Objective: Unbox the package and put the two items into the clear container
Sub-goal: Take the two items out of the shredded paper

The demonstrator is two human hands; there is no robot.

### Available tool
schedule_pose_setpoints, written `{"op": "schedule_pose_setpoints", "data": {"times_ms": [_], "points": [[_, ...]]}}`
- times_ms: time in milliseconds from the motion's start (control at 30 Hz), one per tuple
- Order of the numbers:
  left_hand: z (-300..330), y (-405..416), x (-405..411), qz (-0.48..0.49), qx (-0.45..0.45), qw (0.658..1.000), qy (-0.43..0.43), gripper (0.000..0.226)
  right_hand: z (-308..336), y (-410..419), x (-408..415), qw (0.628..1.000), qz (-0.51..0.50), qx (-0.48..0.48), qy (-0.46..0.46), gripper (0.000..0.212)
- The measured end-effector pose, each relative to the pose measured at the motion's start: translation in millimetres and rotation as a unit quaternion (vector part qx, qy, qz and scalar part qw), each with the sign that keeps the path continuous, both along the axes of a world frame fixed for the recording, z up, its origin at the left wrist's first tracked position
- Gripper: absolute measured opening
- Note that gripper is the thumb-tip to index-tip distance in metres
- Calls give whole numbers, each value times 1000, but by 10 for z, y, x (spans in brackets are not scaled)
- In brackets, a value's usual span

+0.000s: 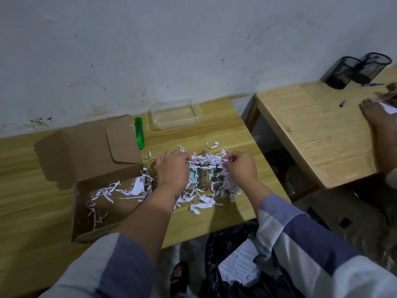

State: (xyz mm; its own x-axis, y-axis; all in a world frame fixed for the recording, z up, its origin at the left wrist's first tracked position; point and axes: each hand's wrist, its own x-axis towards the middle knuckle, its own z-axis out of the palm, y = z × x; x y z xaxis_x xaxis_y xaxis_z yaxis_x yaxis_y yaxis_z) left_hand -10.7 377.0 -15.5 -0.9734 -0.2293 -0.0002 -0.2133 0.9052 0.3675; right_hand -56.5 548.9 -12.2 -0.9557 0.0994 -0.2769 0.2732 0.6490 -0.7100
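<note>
An open brown cardboard box [103,203] lies on the wooden table [32,190], its lid flap folded back, with some shredded paper inside. A heap of white shredded paper [204,201] is spread on the table to the right of the box. My left hand [171,171] and my right hand [240,166] both pinch strips at the top of this heap. Between them a small dark item with a label [204,179] and something teal [192,175] show through the shreds. The clear container [174,116] stands empty near the wall behind the heap.
A green utility knife [139,134] lies between the box flap and the clear container. A second wooden table [311,130] at right holds two black mesh pen cups [354,70] and another person's hand [378,125]. A black plastic bag [234,261] lies below the table edge.
</note>
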Motion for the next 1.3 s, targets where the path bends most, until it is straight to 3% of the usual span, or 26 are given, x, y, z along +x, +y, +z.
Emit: {"op": "schedule_pose_setpoints", "data": {"times_ms": [100,200,333,400,500,600,700,800,967,1100,1300], "points": [[4,-37,37,21,-26,999,-15,25,11,45,-7,995,26,90,-33,26],[9,-25,87,55,-15,998,-3,28,73,-30,2,980,55,190,-22,24],[-25,-7,109,18,40,998,-40,34,148,-250,12,984,78,132,91,21],[-62,-19,112,-3,61,995,-73,40,151,-383,22,987,101,95,85,21],[-105,-42,129,-2,73,994,-76,39,53,-500,33,975,162,144,48,38],[-91,-45,145,0,68,995,-78,38,-14,-498,14,984,129,121,9,39],[-86,-41,152,7,72,995,-75,38,-23,-461,-2,976,88,193,40,35],[-91,-26,158,9,73,994,-78,35,30,-439,-52,955,100,278,20,46],[-112,-37,170,1,71,994,-84,36,-3,-557,-156,965,95,231,-84,52],[-105,-62,194,-2,71,994,-87,36,-26,-580,-105,990,36,124,-64,26],[-70,-40,219,-3,59,993,-99,39,127,-541,-51,998,47,44,-15,28]]}}
